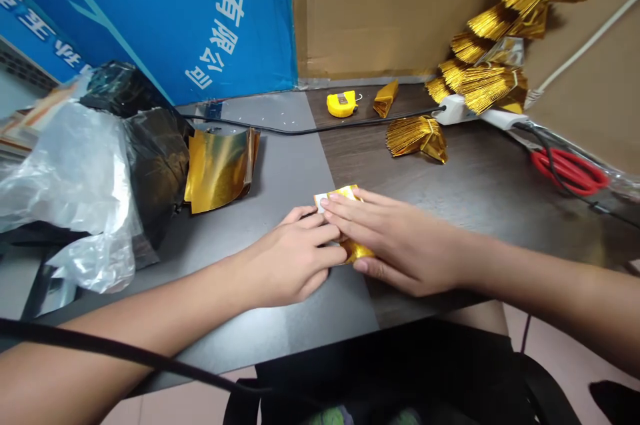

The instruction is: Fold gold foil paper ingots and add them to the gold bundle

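Observation:
A small folded piece of gold foil paper point(346, 223) lies on the tabletop between my hands, with a white underside showing at its far left corner. My right hand point(400, 243) presses flat over it, and the fingers hide most of the foil. My left hand point(293, 263) comes in from the left, its fingertips against the foil's near edge. A fringed gold foil piece point(417, 138) lies farther ahead on the dark wood surface point(480, 205). Beyond it, a heap of similar fringed pieces point(483, 55) leans against the cardboard.
A gold foil sheet point(220, 170) rests on the grey mat point(295, 171) beside a black plastic bag point(157, 168) and a clear plastic bag point(75, 198). Farther back are a yellow tape measure point(342, 103), a power strip point(455, 109) with a black cable point(310, 128), and red-handled scissors point(569, 171).

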Tool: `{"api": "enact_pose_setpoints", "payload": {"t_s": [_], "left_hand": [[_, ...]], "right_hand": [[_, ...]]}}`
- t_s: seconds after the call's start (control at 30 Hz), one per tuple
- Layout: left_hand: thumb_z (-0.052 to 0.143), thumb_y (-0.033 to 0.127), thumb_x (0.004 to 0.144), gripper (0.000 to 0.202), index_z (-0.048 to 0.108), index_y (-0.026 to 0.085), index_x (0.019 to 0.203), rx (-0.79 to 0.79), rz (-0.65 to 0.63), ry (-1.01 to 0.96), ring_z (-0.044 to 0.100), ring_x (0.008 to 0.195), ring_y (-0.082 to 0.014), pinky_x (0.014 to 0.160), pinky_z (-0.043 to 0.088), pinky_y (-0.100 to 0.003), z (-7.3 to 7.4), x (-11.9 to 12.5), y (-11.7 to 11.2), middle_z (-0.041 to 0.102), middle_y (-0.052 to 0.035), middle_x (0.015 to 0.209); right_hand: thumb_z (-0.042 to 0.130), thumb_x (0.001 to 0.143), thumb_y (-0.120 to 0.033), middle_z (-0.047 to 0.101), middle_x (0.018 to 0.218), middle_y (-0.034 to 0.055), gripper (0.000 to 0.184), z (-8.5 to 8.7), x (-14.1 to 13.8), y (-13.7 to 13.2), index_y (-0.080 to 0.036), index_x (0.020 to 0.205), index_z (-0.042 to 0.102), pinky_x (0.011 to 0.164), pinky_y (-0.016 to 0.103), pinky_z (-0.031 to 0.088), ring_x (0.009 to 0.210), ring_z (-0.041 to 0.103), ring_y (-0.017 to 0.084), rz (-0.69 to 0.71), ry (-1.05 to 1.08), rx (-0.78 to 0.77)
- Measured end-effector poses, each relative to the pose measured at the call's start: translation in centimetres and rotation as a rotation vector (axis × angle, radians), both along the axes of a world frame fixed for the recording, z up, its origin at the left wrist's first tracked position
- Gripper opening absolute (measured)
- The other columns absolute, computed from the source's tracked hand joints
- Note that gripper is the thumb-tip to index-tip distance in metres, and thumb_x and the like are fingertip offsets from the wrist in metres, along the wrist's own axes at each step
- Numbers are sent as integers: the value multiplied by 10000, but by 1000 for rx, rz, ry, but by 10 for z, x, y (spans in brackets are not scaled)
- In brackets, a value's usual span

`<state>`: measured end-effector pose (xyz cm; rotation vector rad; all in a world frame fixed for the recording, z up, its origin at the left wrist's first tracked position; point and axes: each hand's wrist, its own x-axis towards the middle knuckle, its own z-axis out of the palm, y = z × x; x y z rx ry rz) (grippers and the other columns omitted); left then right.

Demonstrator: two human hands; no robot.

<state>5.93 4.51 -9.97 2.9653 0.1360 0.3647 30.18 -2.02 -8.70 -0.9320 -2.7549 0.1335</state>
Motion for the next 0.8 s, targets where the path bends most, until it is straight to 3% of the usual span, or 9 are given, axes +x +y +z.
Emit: {"api": "enact_pose_setpoints", "payload": {"t_s": [0.1,0.27,0.4,0.5,0.6,0.67,0.8], "left_hand": [[499,167,969,206,688,196,1044,-11,-6,7,585,1236,-224,1116,372,-431,1,0,-1,673,-35,1118],[450,167,1001,229,670,201,1056,12,-10,2,540,1384,-262,1154,375,-469,1,-2,-2,682,-40,1231],[442,172,1016,246,667,206,1107,16,-19,4,538,1407,-281,1139,400,-471,0,-4,-1,682,-26,1294],[435,176,1018,267,667,211,1147,15,-26,27,530,1417,-293,1127,412,-482,0,-3,-1,681,-23,1309],[427,183,1020,274,672,210,1138,28,-17,34,521,1421,-303,1125,414,-490,0,-2,-1,682,-28,1300],[428,179,1013,268,676,208,1113,28,-13,30,519,1417,-296,1127,414,-487,1,-1,-1,691,-36,1246],[451,165,986,223,667,192,1036,-2,-1,37,607,1264,-241,1135,423,-473,1,-1,-2,687,-36,1114]], "right_hand": [[404,1069,-394,308,1609,339,700,-16,-3,-11,138,1522,377,1272,555,295,1577,222,365,-25,23,16],[363,1078,-391,285,1634,306,692,-31,10,-19,100,1564,332,1228,603,348,1578,198,383,-107,-48,40],[310,1087,-340,293,1642,267,632,-32,33,-24,61,1575,331,1193,606,396,1553,280,380,-242,-96,144],[300,1089,-321,338,1618,265,609,-23,43,-24,64,1556,367,1160,614,433,1509,363,398,-304,-160,154],[276,1092,-340,365,1580,317,635,-9,29,-17,120,1507,415,1159,608,434,1493,375,427,-337,-152,178],[271,1083,-332,306,1603,335,652,-6,8,-11,142,1516,387,1198,605,384,1535,283,429,-377,-82,228],[196,1088,-325,329,1595,324,658,-24,-25,-4,125,1526,393,1209,587,381,1533,306,406,-321,-32,162]]}}
